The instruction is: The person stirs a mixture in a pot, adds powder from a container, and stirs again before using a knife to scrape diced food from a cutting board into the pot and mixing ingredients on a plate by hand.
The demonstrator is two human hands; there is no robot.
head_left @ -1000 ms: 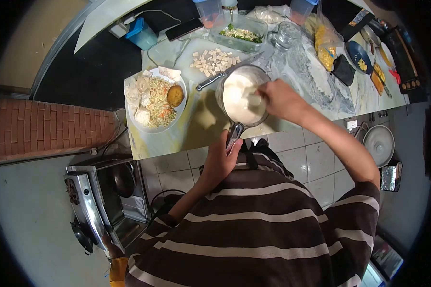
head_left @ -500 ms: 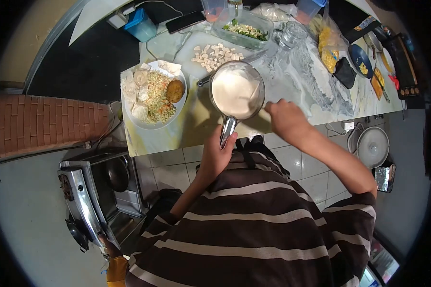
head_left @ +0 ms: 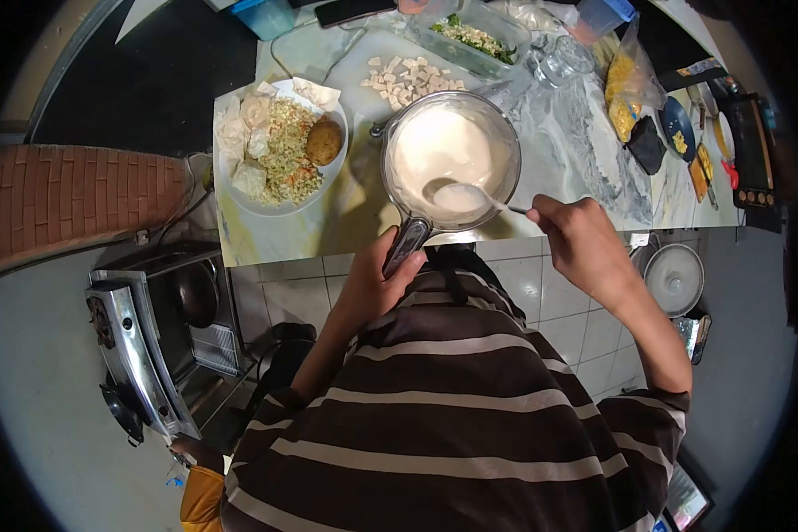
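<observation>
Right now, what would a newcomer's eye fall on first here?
First, the pan of pale mixture mid-view, its handle in the left hand, while the right hand holds a spoon at the mixture's near side. Next, the heaped plate to the pan's left, with a brown round piece at its right side. Pale cubes lie scattered just beyond the pan.

A marbled counter (head_left: 275, 239) stands over a pale tiled floor (head_left: 528, 288) that catches the light. Red brick (head_left: 80, 204) shows at left, a grey wall (head_left: 749, 310) at right.
</observation>
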